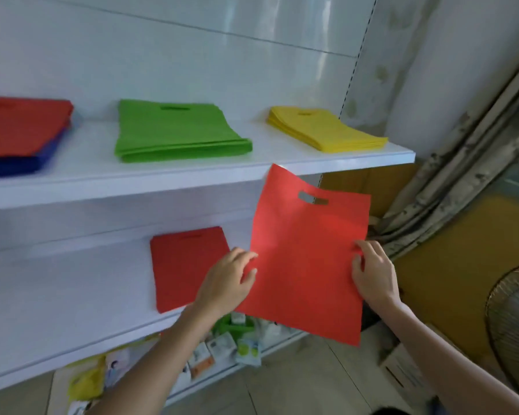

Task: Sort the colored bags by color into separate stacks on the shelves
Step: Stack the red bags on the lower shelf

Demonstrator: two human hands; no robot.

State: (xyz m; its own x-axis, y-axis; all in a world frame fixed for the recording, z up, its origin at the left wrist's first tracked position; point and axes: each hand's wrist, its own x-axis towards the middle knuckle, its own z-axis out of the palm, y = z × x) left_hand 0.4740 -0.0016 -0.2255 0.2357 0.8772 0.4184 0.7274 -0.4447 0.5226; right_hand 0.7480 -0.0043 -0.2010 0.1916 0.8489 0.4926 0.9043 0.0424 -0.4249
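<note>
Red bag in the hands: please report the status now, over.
Left hand and right hand both hold red bag at its side edges. Bag in air, right of red stack on lower shelf. Nothing else seen between them.

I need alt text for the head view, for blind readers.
The left hand and right hand hold a red bag by its side edges. A red stack lies on the lower shelf; a green stack, yellow stack and red-over-blue pile lie above.
</note>
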